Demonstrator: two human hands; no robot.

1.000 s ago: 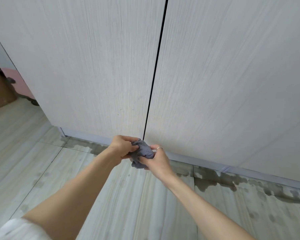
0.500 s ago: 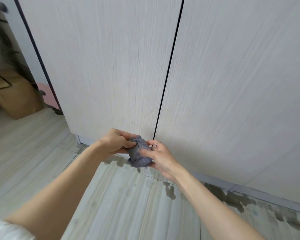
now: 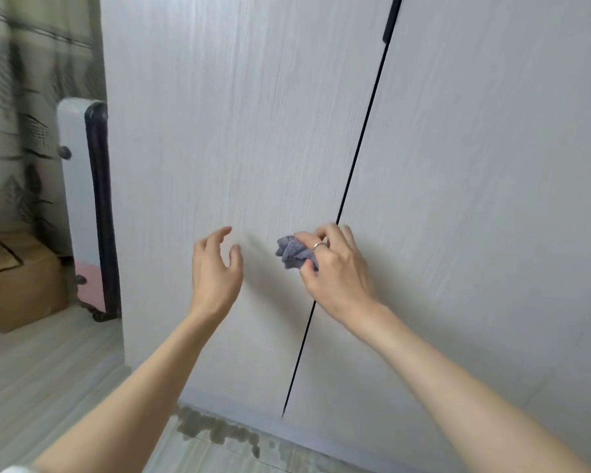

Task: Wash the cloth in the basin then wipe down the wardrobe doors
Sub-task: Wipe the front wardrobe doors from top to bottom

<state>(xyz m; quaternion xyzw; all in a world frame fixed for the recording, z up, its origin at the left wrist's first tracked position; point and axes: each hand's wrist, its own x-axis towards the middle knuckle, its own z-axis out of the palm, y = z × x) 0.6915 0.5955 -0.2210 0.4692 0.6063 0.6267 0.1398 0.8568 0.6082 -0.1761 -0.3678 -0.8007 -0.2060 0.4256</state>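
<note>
Cloth (image 3: 294, 251): small blue-grey rag, bunched into a wad, held against the wardrobe front just at 9 o'clock of the dark gap (image 3: 359, 158) between the two doors, at mid-frame. Judged soft, light and limp, probably damp; it will crumple rather than lie flat, so it is best taken as a bundle under the palm with fingers spread over it.

Right hand (image 3: 335, 268): its grip is pinching the cloth, thumb beneath and fingers curled over the top; a ring shows on one finger. Left hand (image 3: 217, 268): at 9 o'clock of the cloth, apart from it, fingers spread and loosely bent, holding nothing.

Left door (image 3: 236, 131) and right door (image 3: 492, 165): pale wood-grain panels, both closed.

Floor (image 3: 48, 387): wet patches (image 3: 215, 431) at 6 o'clock, along the wardrobe base.

Containers: a cardboard box (image 3: 17, 278) at 9 o'clock, flaps closed, contents not visible. No basin is in view. A patterned curtain (image 3: 21, 114) hangs at 10 o'clock.
</note>
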